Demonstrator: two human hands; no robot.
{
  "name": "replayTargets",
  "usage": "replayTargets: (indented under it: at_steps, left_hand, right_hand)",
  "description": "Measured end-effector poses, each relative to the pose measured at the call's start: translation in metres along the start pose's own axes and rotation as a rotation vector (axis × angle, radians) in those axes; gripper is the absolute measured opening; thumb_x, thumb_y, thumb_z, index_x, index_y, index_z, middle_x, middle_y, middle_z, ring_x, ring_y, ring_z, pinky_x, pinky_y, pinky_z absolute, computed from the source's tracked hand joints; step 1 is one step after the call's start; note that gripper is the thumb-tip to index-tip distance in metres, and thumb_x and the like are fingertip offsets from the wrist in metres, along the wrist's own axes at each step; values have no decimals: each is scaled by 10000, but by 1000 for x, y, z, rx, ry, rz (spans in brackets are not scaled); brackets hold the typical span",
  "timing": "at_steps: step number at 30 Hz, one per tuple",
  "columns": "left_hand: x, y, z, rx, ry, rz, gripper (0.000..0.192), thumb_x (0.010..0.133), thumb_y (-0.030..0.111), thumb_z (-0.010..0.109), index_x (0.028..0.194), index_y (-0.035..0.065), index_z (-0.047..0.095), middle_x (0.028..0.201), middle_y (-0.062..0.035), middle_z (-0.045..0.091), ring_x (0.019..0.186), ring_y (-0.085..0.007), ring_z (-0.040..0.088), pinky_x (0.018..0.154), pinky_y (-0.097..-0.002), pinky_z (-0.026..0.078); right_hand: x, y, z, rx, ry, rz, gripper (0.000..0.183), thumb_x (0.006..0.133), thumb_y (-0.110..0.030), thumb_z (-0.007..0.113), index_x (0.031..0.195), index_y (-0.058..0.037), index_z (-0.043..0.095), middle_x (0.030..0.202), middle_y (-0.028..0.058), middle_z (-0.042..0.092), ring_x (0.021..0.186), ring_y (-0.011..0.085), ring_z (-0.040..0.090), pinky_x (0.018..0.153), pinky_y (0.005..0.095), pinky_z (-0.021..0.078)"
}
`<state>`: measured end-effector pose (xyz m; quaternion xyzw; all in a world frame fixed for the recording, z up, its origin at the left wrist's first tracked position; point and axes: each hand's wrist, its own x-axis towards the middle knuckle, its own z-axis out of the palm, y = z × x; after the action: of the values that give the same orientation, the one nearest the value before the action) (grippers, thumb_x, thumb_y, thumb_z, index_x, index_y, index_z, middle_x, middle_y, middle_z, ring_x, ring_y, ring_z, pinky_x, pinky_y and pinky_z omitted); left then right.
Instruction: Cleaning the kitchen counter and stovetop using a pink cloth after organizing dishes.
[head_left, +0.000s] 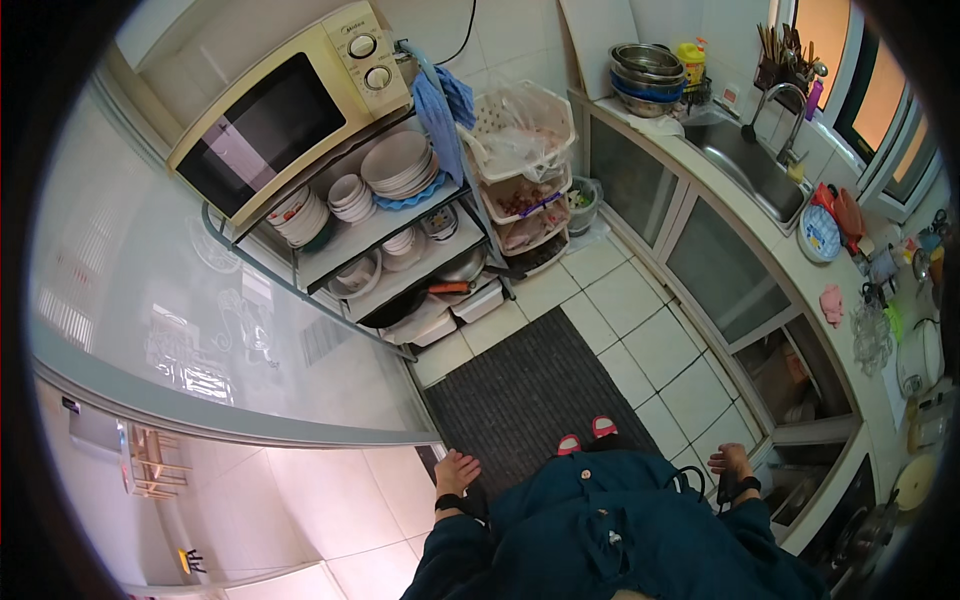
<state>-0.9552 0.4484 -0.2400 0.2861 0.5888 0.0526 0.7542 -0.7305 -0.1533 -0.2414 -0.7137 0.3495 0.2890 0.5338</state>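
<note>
My left hand (457, 472) hangs beside my body with its fingers apart and nothing in it, near the end of the sliding glass door. On the other side, my right hand (729, 459) is also empty, fingers apart, close to the lower cabinets. Both wrists wear black bands. Between them show my dark green coat (585, 525) and red slippers (604, 427) on a dark ribbed mat (532, 390). Ahead stands a metal rack with a cream microwave oven (292, 105) on top and stacked bowls (399, 163) and plates below.
A tiered plastic basket (559, 142) stands right of the rack, by a small bin (583, 214). Along the right runs a counter (799, 289) with nested metal bowls (646, 71), a steel sink (750, 161), a blue patterned dish (820, 233) and a pot (870, 529). The glass door (225, 322) borders the left.
</note>
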Motion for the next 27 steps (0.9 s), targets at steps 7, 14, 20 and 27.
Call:
replayTargets:
  at_steps: [7, 14, 20, 27]
  left_hand:
    - [0, 1, -10, 21, -16, 15, 533, 937, 306, 406, 1271, -97, 303, 1232, -288, 432, 1083, -420, 506, 878, -502, 470]
    - [10, -3, -17, -6, -42, -9, 512, 939, 307, 400, 1252, -88, 312, 1228, -275, 435, 1090, -421, 499, 884, -509, 462]
    - [5, 1, -10, -2, -33, -27, 542, 947, 302, 387, 1305, -88, 273, 1239, -270, 433, 1108, -415, 491, 893, -499, 461]
    - [1, 2, -7, 34, -24, -15, 536, 955, 299, 373, 1304, -94, 275, 1252, -273, 426, 1113, -411, 492, 892, -483, 469]
  right_hand:
    - [-8, -3, 11, -74, -42, 0, 348, 901, -145, 407, 1178, 65, 413, 1005, 267, 583, 843, 386, 627, 686, 472, 529]
    - [-6, 3, 10, -40, -33, 4, 322, 893, -120, 422, 1160, 60, 428, 903, 213, 598, 722, 306, 642, 594, 416, 538]
    - [-15, -2, 13, -51, -14, 2, 318, 890, -120, 425, 1155, 54, 438, 887, 199, 605, 718, 303, 644, 593, 413, 533]
    - [-14, 1, 13, -49, -2, 29, 317, 880, -121, 439, 1151, 44, 434, 907, 209, 596, 738, 312, 639, 595, 408, 530]
